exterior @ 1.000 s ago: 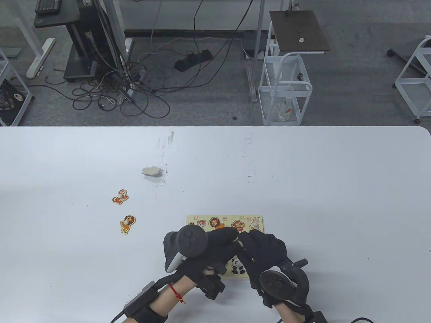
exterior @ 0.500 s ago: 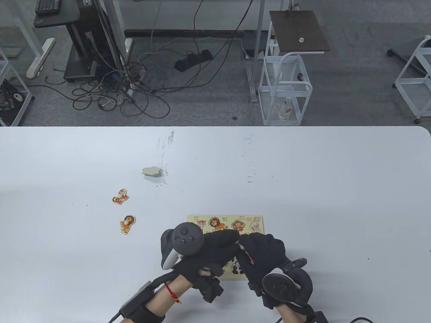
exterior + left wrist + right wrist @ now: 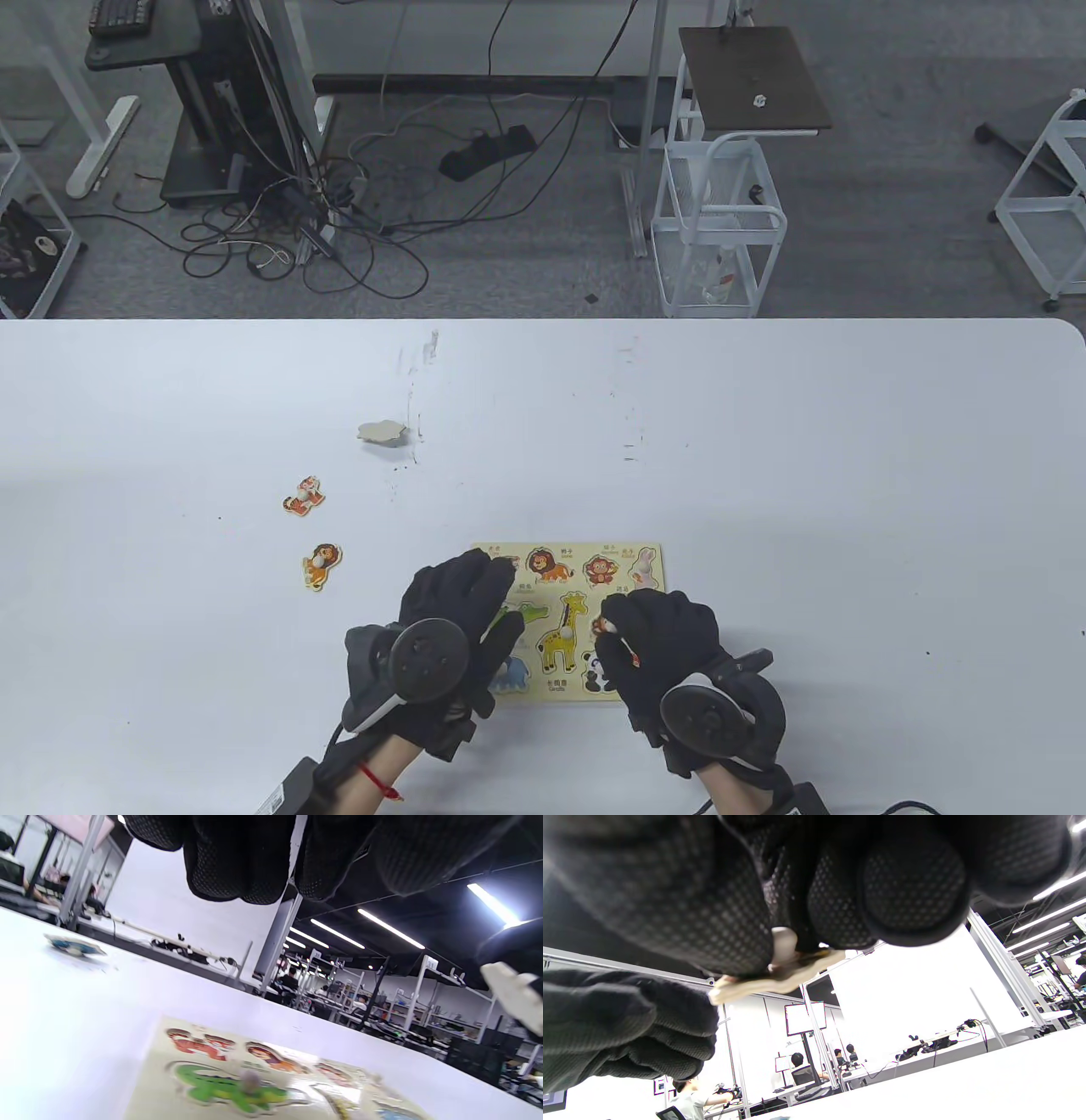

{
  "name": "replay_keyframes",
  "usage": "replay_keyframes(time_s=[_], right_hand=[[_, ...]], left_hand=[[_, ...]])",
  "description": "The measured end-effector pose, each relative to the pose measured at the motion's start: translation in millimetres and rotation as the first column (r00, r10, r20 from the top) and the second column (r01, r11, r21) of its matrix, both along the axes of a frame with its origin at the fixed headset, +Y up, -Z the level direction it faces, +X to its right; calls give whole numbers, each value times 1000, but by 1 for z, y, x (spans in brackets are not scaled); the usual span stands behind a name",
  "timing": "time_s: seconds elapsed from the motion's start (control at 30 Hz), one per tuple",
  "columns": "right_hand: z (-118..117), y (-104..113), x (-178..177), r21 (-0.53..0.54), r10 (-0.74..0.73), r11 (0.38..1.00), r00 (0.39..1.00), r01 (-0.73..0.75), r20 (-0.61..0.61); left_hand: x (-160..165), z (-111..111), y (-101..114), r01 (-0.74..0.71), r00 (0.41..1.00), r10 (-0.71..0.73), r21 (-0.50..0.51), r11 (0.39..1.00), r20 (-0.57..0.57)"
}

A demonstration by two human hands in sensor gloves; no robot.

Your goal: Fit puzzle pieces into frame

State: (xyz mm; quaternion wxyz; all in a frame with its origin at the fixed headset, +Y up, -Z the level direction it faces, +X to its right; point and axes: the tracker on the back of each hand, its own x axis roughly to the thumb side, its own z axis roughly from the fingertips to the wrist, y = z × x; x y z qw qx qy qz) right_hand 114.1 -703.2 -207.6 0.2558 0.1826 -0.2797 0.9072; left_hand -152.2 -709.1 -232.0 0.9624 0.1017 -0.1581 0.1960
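The yellow puzzle frame (image 3: 653,556) lies near the table's front edge and also shows in the left wrist view (image 3: 161,1086). A giraffe (image 3: 564,632), a green crocodile (image 3: 533,611) and other animal pieces sit in it. My right hand (image 3: 612,624) is over the frame's right part and pinches a small orange-marked piece (image 3: 604,626) by its knob; the right wrist view shows the piece's pale underside (image 3: 772,982) held above the table. My left hand (image 3: 488,594) is spread palm down over the frame's left part, holding nothing. Its fingers (image 3: 237,861) hang above the board.
Three loose pieces lie to the left on the white table (image 3: 764,441): a tiger piece (image 3: 303,495), a lion piece (image 3: 321,566) and a face-down piece (image 3: 380,432) farther back. The table's far edge runs beyond them.
My left hand drew back to the left and turned palm down, uncovering the giraffe and crocodile. My right hand stayed in place, still pinching its piece.
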Motion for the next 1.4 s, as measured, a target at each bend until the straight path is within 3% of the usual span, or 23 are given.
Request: replay_keyframes(time_s=[0.2,0.47,0.6,0.8,0.97,1.2,1.4], right_hand=[[1,2,0,8,35,999,999,-35,17],[6,19,-1,27,67,997,996,-69,57],[3,33,1,-12,143,990,986,-143,84],[-13,54,-3,-57,230,972,971,-226,67],[-43,64,-14,-189,289,940,957,-283,4],[-90,41,-38,-326,461,829,885,-454,-61],[-116,14,-53,-401,587,722,806,-564,-77]], left_hand=[[-6,-7,-15,22,1000,-22,-87,996,9],[-14,-8,-18,39,999,-38,-75,996,8],[-20,-10,-19,42,999,-43,-87,995,-11],[-21,-14,-26,48,998,-53,-136,989,-33],[-29,-19,-32,-30,999,24,-156,987,-39],[-34,-22,-38,27,998,-39,-209,977,-54],[-34,-22,-37,109,988,-126,-178,978,-88]])
